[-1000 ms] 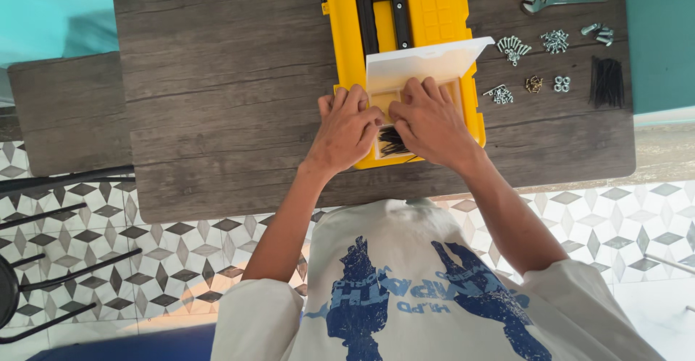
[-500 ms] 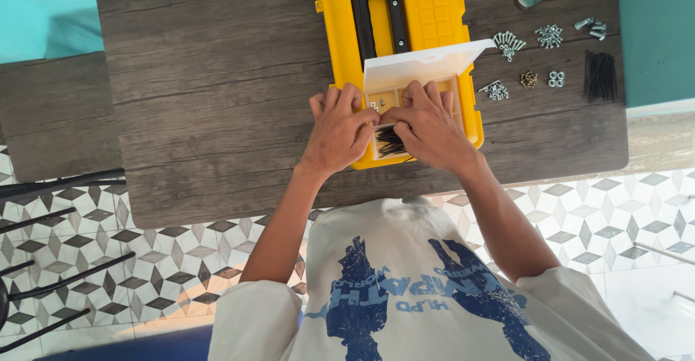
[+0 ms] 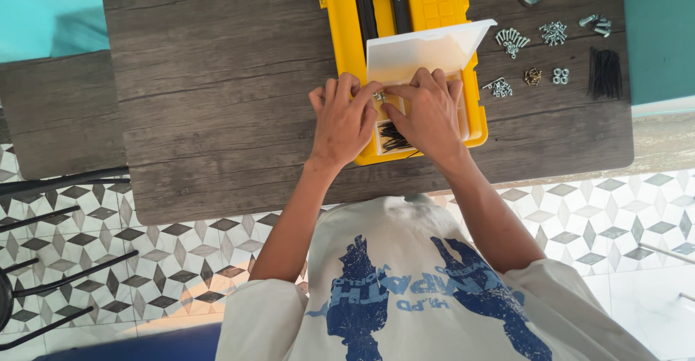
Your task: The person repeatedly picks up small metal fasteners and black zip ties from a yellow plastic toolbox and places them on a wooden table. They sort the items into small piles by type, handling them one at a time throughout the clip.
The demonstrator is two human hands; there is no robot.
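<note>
Right now a small metal screw (image 3: 377, 95) is pinched between the fingertips of the left hand (image 3: 342, 119) and right hand (image 3: 426, 113), closed together above the compartment tray of the yellow toolbox (image 3: 405, 57) at the table's (image 3: 217, 79) near edge. It is held only at its tip, so it could be dropped among the black ties (image 3: 393, 138) below. The clear lid (image 3: 423, 48) is propped open behind and could be knocked shut.

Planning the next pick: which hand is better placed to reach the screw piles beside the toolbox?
Right hand, probably: the screw piles lie on its side of the yellow toolbox; the left hand would have to cross over.
</note>
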